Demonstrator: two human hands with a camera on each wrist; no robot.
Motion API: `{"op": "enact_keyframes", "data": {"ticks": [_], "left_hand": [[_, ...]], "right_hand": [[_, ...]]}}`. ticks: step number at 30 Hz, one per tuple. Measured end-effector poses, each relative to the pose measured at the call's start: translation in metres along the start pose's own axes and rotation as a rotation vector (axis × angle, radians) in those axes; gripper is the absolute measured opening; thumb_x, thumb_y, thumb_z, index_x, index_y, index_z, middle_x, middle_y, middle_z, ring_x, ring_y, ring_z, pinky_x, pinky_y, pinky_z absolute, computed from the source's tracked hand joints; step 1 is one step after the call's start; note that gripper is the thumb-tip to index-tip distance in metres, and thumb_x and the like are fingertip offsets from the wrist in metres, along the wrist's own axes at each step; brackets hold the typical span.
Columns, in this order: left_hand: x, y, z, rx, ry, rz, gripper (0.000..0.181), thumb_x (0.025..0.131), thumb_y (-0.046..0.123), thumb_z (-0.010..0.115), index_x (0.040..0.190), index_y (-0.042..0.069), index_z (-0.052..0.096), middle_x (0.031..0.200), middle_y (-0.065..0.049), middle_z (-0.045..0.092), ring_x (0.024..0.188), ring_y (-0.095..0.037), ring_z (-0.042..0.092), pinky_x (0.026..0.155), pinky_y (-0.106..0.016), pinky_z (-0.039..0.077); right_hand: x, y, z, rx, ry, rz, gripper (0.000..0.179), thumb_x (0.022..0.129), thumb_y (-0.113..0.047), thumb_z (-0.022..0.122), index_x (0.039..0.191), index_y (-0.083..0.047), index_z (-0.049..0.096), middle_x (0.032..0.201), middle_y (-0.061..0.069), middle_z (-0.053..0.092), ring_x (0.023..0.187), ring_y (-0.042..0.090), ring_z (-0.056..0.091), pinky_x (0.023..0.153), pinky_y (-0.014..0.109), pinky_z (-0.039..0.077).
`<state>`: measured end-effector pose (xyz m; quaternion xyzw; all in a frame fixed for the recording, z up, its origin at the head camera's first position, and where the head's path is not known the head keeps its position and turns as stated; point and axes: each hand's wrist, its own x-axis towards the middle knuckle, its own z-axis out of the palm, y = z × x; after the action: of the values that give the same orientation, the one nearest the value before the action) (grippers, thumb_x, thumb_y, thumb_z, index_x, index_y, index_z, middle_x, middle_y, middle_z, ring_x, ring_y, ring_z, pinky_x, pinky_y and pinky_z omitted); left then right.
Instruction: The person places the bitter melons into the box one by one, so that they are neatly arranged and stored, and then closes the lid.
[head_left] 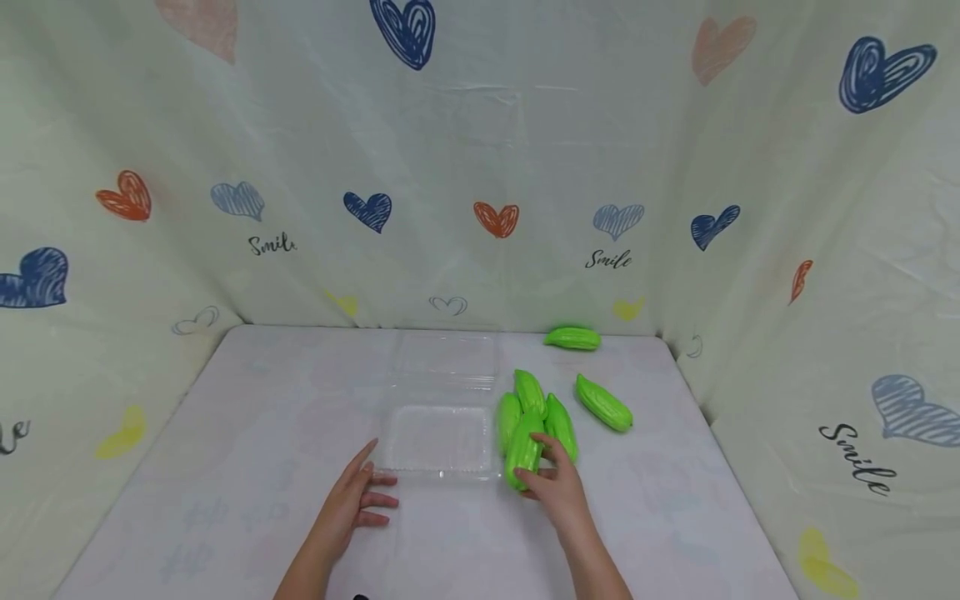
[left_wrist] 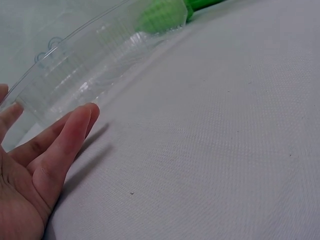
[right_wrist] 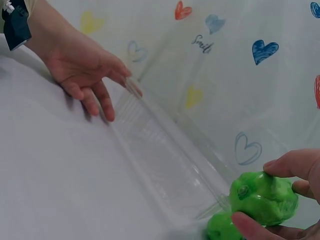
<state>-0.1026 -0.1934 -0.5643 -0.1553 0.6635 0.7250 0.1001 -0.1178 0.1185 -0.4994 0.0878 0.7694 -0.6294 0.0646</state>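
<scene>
My right hand pinches a green bitter melon between thumb and fingers, just right of a clear plastic clamshell box. In the right wrist view, the held bitter melon shows its ridged, stubby stem end and overlaps another one below. More bitter melons lie around it. My left hand is at the box's front left corner, fingers spread and fairly straight, fingertips right at the rim. The left wrist view shows that hand's fingers beside the transparent box wall.
The box's lid lies folded back behind it on the white-covered table. Two separate bitter melons lie farther off, one at the right and one near the back edge. A heart-patterned curtain closes off the back and sides.
</scene>
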Motion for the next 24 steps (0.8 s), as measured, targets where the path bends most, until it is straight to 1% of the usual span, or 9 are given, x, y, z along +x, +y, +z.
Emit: {"op": "enact_keyframes", "data": {"ticks": [4, 9, 13, 18, 24], "left_hand": [[0.000, 0.000, 0.000, -0.011, 0.006, 0.003, 0.048, 0.107, 0.032, 0.037, 0.153, 0.022, 0.029, 0.109, -0.016, 0.065, 0.083, -0.031, 0.070, 0.063, -0.044, 0.060], [-0.001, 0.001, 0.001, -0.003, 0.018, 0.006, 0.048, 0.107, 0.033, 0.037, 0.153, 0.021, 0.030, 0.109, -0.016, 0.065, 0.084, -0.030, 0.070, 0.064, -0.044, 0.060], [-0.002, 0.000, 0.003, 0.029, 0.042, 0.019, 0.052, 0.105, 0.037, 0.041, 0.153, 0.020, 0.031, 0.110, -0.017, 0.064, 0.083, -0.030, 0.070, 0.064, -0.044, 0.060], [-0.001, -0.002, 0.006, 0.075, 0.073, 0.042, 0.056, 0.104, 0.037, 0.047, 0.153, 0.018, 0.029, 0.111, -0.018, 0.062, 0.082, -0.029, 0.070, 0.063, -0.042, 0.060], [0.000, -0.002, 0.006, 0.072, 0.076, 0.051, 0.055, 0.103, 0.033, 0.049, 0.153, 0.018, 0.030, 0.111, -0.018, 0.061, 0.080, -0.029, 0.070, 0.061, -0.042, 0.060]], "right_hand": [[-0.002, -0.006, 0.006, 0.025, -0.041, -0.017, 0.062, 0.082, -0.001, 0.074, 0.138, -0.007, 0.048, 0.129, 0.026, 0.045, 0.086, 0.023, 0.060, 0.067, 0.036, 0.060], [-0.003, -0.011, 0.015, 0.051, -0.088, -0.039, 0.063, 0.082, -0.001, 0.074, 0.139, -0.008, 0.047, 0.131, 0.027, 0.043, 0.086, 0.023, 0.061, 0.067, 0.036, 0.060], [-0.001, -0.016, 0.022, 0.067, -0.119, -0.062, 0.065, 0.082, -0.001, 0.074, 0.140, -0.006, 0.045, 0.132, 0.028, 0.042, 0.086, 0.022, 0.061, 0.067, 0.036, 0.060], [0.003, -0.021, 0.032, 0.066, -0.143, -0.066, 0.065, 0.081, 0.000, 0.073, 0.140, -0.005, 0.046, 0.130, 0.028, 0.043, 0.083, 0.020, 0.061, 0.066, 0.036, 0.060], [0.009, -0.025, 0.047, 0.068, -0.162, -0.078, 0.063, 0.080, 0.000, 0.074, 0.137, -0.006, 0.049, 0.128, 0.026, 0.045, 0.083, 0.020, 0.061, 0.066, 0.036, 0.060]]}}
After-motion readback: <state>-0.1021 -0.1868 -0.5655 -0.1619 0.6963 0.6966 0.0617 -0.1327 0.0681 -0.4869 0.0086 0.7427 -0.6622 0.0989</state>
